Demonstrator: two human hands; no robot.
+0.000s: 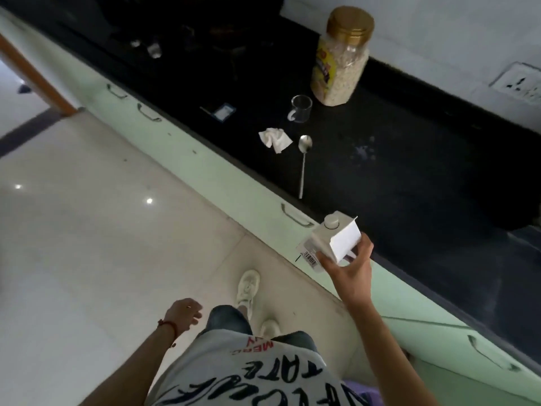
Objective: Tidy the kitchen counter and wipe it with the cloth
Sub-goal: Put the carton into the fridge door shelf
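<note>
Right hand (pixel 349 266) grips a white carton (pixel 332 243) from below, fingers curled around its base, thumb on the barcode side. Carton is tilted, round cap (pixel 331 221) facing up-left, held over the front edge of the black counter (pixel 409 171), not resting on it.

Left hand (pixel 183 313) hangs low beside the hip, fingers loosely curled, holding nothing. Red thread band on that wrist.

On the counter: spoon (pixel 304 159) lying flat, bowl end away from the edge; crumpled white tissue (pixel 275 138) just left of the spoon bowl; clear glass mug (pixel 301 108) behind those; tall jar with gold lid (pixel 341 57) near the back wall, filled with pale flakes. Small packet (pixel 224 111) further left. Faint pale smudge (pixel 364 150) right of the spoon, possibly a spill; too dim to confirm.

Green drawers (pixel 205 168) under the counter.
</note>
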